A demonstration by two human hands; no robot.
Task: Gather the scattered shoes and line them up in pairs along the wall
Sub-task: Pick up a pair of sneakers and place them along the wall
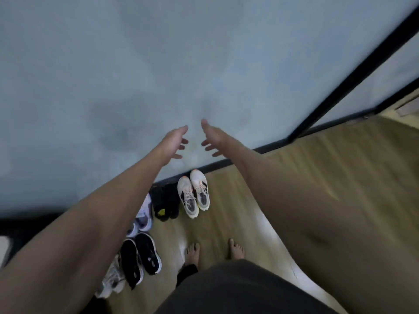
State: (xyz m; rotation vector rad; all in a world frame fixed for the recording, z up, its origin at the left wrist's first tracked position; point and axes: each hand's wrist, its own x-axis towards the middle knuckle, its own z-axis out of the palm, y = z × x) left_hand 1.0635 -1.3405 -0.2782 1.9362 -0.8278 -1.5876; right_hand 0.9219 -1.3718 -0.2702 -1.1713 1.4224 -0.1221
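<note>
Shoes lined at wall base, hands free.
Risk, judged: bare feet [214, 251] just beside the row could knock a pair askew when stepping. Count: white pair [193, 193] at 12 o'clock of feet, dark pair [166, 203] at 11, lilac pair [142, 217] partly hidden, black pair [141, 259] at 9, grey pair [112, 279] at 8; five pairs. Left hand [175, 141] and right hand [212, 138] spread, holding nothing, raised before wall [158, 64].

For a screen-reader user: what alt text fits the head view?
Both hands, the left hand and the right hand, reach out open and empty toward a grey wall. Below, pairs of shoes line its base: white sneakers, black shoes, black sneakers. Bare feet stand on wood floor.
</note>
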